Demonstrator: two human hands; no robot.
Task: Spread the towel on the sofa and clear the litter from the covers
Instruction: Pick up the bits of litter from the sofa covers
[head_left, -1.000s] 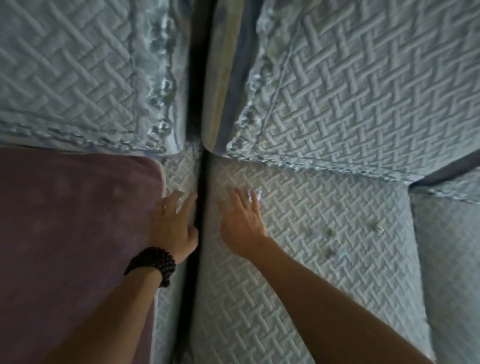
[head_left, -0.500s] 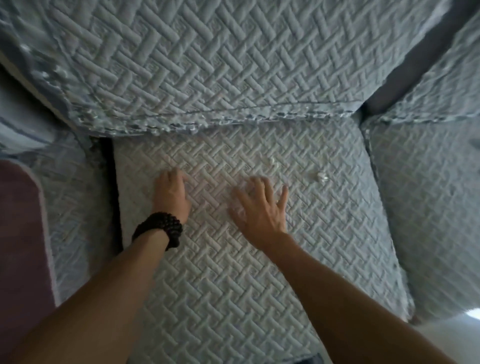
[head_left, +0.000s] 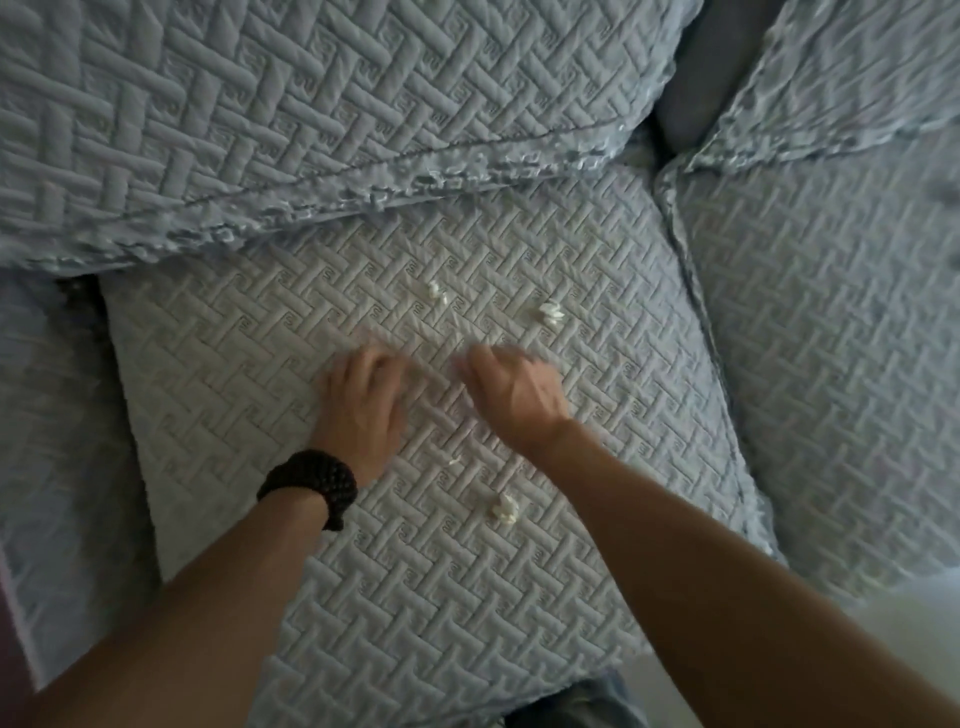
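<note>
Both hands rest on a grey quilted seat cover (head_left: 234, 374) of the sofa. My left hand (head_left: 361, 402), with a dark bead bracelet at the wrist, lies palm down, fingers bent and blurred. My right hand (head_left: 511, 387) is beside it, fingers curled down onto the cover; whether it pinches anything is hidden. Small white scraps of litter lie around them: one scrap (head_left: 437, 292) and another (head_left: 551, 313) beyond the fingers, a tiny scrap (head_left: 453, 461) between the wrists, and a bigger scrap (head_left: 505, 508) nearer me. Only a purple sliver of the towel (head_left: 6, 613) shows at the far left edge.
A quilted back cushion (head_left: 291, 114) with a ruffled edge overhangs the seat behind. Another covered seat (head_left: 831, 364) adjoins on the right, with a dark gap (head_left: 691, 93) above it. A further covered seat (head_left: 57, 441) lies left. Pale floor (head_left: 779, 649) shows at bottom right.
The view has swung right, off the purple towel and onto the middle seat. Both hands moved across the seam onto this seat, and their fingers have curled.
</note>
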